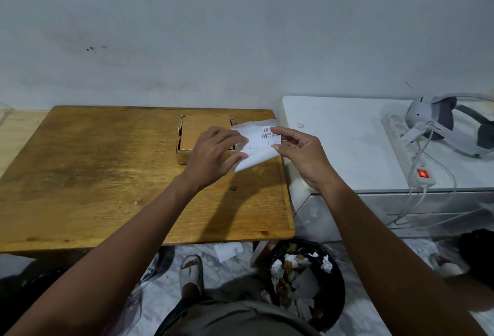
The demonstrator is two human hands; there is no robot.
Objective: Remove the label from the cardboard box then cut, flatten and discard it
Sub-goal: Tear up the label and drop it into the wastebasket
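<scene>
A small brown cardboard box (197, 129) sits at the back of the wooden table (93, 175), near its right end. A white label (258, 146) with barcodes is off the box, held in the air over the table's right edge. My left hand (213, 154) pinches the label's left side and partly covers the box. My right hand (299, 151) pinches the label's right edge near the barcodes.
A black bin (331, 290) full of paper scraps stands on the floor below my right arm. A white cabinet (342, 143) to the right carries a headset (449, 124) and a lit power strip (417, 172). A paper scrap (227, 251) and a sandalled foot (191, 274) are on the floor.
</scene>
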